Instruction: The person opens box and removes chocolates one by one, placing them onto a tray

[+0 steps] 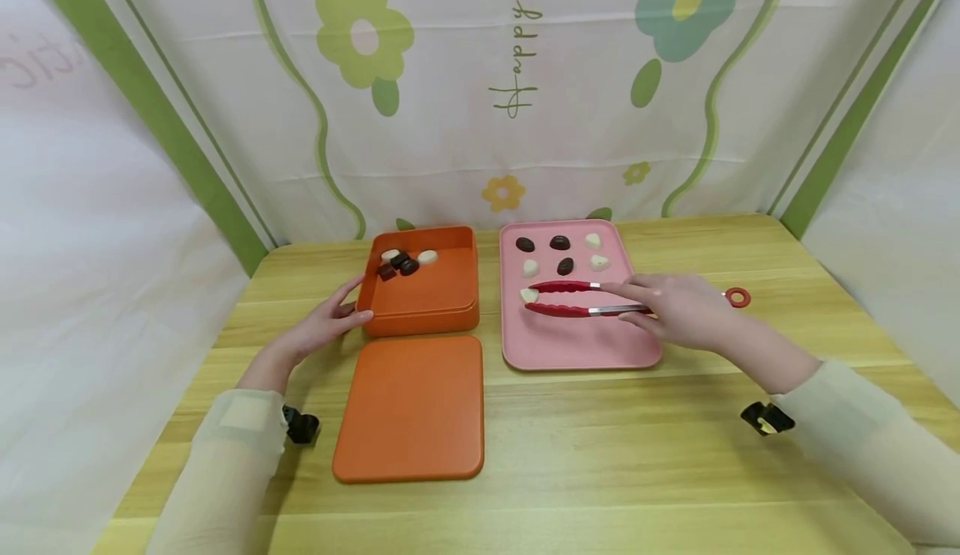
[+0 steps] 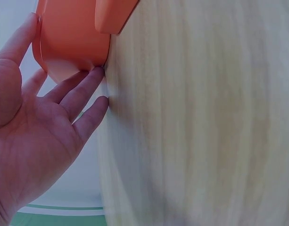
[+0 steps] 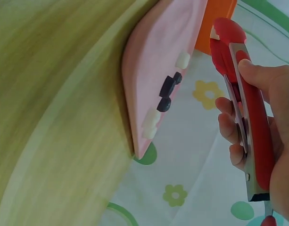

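My left hand (image 1: 324, 327) touches the left side of an orange box (image 1: 423, 323), its fingers fairly straight against the wall in the left wrist view. Inside the box, dark and white chocolates lie grouped near the back left. In my right hand (image 1: 686, 312) is a pair of red-tipped tongs (image 3: 257, 127), held with the thumb on one arm and the fingers round the other. A white chocolate (image 1: 529, 296) is between the tong tips, over the pink tray (image 1: 577, 351). On that tray, several dark chocolates (image 1: 559, 242) and white heart-shaped ones (image 1: 530, 268) sit in rows behind the tongs.
An orange lid (image 1: 412, 409) lies flat on the wooden table (image 1: 622, 463), in front of the box. The pink tray stands just right of the box, a narrow gap apart. A flowered cloth (image 1: 450, 122) hangs behind the table, with white cloth at both sides.
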A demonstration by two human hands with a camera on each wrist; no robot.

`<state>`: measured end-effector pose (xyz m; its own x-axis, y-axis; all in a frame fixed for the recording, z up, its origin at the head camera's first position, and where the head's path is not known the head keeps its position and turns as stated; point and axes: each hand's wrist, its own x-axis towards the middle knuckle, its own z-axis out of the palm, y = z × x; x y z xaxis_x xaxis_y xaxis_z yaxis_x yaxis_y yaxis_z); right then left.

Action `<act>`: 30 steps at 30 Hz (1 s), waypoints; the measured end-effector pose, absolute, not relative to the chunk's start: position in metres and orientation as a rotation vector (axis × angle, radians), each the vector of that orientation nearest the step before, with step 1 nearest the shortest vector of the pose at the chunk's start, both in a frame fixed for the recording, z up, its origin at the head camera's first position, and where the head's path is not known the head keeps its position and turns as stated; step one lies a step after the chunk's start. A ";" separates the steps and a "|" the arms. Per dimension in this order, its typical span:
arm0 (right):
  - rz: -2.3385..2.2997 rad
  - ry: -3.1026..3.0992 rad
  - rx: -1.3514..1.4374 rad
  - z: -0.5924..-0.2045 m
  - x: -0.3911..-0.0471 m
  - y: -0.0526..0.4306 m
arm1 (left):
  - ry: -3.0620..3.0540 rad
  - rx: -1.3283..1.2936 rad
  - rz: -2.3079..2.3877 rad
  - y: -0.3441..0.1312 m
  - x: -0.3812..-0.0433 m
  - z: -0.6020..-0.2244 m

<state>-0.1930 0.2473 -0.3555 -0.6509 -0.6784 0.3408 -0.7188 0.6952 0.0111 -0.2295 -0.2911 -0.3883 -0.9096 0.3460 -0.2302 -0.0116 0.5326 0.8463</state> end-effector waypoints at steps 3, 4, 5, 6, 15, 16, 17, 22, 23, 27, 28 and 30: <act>0.178 -2.624 1.083 -0.359 -0.196 0.248 | 2.407 0.277 1.326 -0.291 -0.229 -0.388; 0.176 -2.638 1.078 -0.359 -0.197 0.248 | 2.407 0.278 1.324 -0.291 -0.229 -0.387; 0.176 -2.652 1.076 -0.359 -0.198 0.248 | 2.407 0.277 1.323 -0.291 -0.229 -0.387; 0.176 -2.669 1.070 -0.359 -0.200 0.248 | 2.407 0.278 1.322 -0.290 -0.229 -0.387; 0.147 -2.760 1.028 -0.358 -0.214 0.245 | 2.407 0.279 1.320 -0.290 -0.229 -0.387; 0.149 -2.762 1.032 -0.359 -0.215 0.244 | 2.405 0.277 1.321 -0.290 -0.229 -0.387; 0.141 -2.760 1.035 -0.359 -0.217 0.243 | 2.402 0.274 1.323 -0.290 -0.228 -0.387; 0.095 -2.736 1.069 -0.364 -0.220 0.241 | 2.397 0.272 1.331 -0.290 -0.228 -0.388; 0.086 -2.734 1.072 -0.365 -0.221 0.241 | 2.398 0.272 1.331 -0.291 -0.228 -0.388; 0.087 -2.732 1.080 -0.368 -0.222 0.241 | 2.397 0.275 1.335 -0.291 -0.229 -0.388; 0.091 -2.732 1.082 -0.368 -0.223 0.241 | 2.397 0.276 1.335 -0.291 -0.229 -0.388; 0.094 -2.730 1.086 -0.369 -0.223 0.240 | 2.396 0.275 1.336 -0.291 -0.229 -0.387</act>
